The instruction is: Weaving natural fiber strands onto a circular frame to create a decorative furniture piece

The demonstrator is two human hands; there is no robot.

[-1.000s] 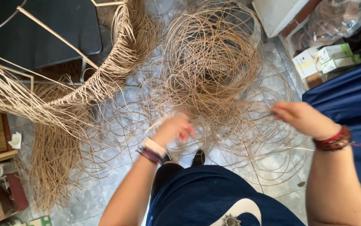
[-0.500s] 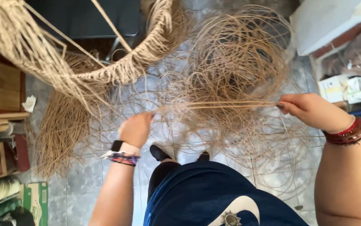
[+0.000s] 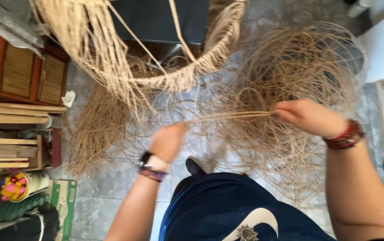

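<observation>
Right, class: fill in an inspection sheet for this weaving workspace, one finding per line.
Surface: grey tiled floor.
Job's things: bundle of straight cane strands stretched between both hands; tangled cane coils behind.
Clutter: half-woven cane frame with loose ends, tub of coloured bits, cardboard box.
Grippers: left hand blurred, at the strands' left end; right hand pinching the bundle.
Cables: nothing seen.
Surroundings: wooden shelving at left.

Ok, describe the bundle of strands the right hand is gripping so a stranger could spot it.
Start at the big round tangle of cane on the tiled floor. In front of it the right hand pinches a few strands. Unlike the looping curls around them, they run straight and level toward the left hand.
</observation>
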